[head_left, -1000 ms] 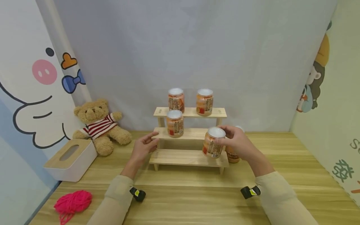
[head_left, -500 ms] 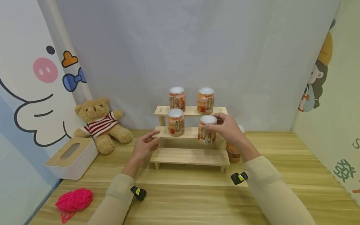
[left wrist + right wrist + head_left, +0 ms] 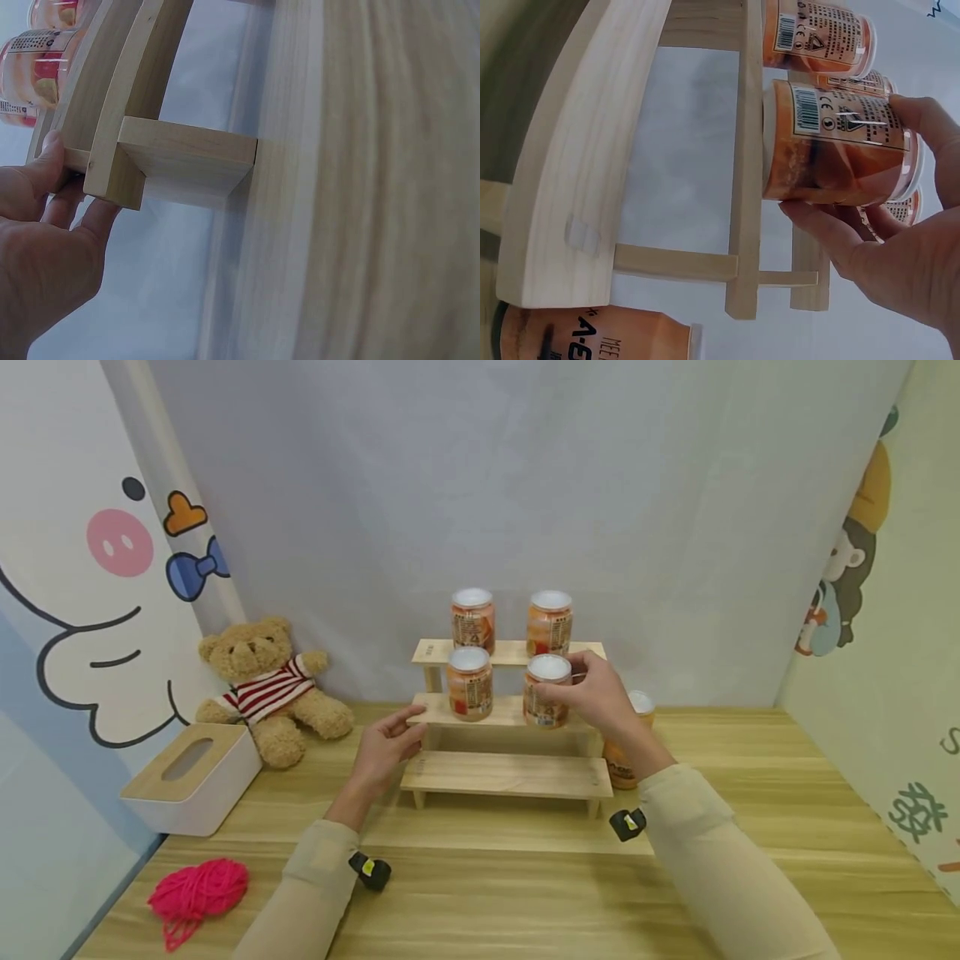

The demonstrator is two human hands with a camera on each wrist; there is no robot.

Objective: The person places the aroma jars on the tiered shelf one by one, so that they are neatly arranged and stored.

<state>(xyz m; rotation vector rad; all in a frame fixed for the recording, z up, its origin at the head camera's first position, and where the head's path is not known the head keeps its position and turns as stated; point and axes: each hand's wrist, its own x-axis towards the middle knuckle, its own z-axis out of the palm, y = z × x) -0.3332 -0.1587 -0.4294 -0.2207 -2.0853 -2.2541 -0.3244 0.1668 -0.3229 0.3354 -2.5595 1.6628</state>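
A three-tier wooden display stand (image 3: 506, 772) stands on the table. My right hand (image 3: 602, 697) grips a canned-fruit jar (image 3: 546, 703) with a white lid between thumb and fingers, at the right part of the middle shelf. In the right wrist view the base of this gripped jar (image 3: 832, 146) is at the shelf board, upright. My left hand (image 3: 382, 749) holds the left end of the stand, thumb and fingers at the middle board, as the left wrist view shows. Another jar (image 3: 470, 687) sits on the middle shelf's left part. Two more jars, left (image 3: 472, 620) and right (image 3: 550, 622), occupy the top shelf.
Behind the stand's right end, a further jar (image 3: 621, 766) is on the table, partly hidden by the right forearm. At left are a teddy bear (image 3: 262, 689), a tissue box (image 3: 225, 785) and pink yarn (image 3: 198, 893). A grey curtain (image 3: 675, 527) hangs behind.
My right hand has carried the jar up and back from in front of the bottom shelf to the middle shelf. My left hand keeps its hold on the stand.
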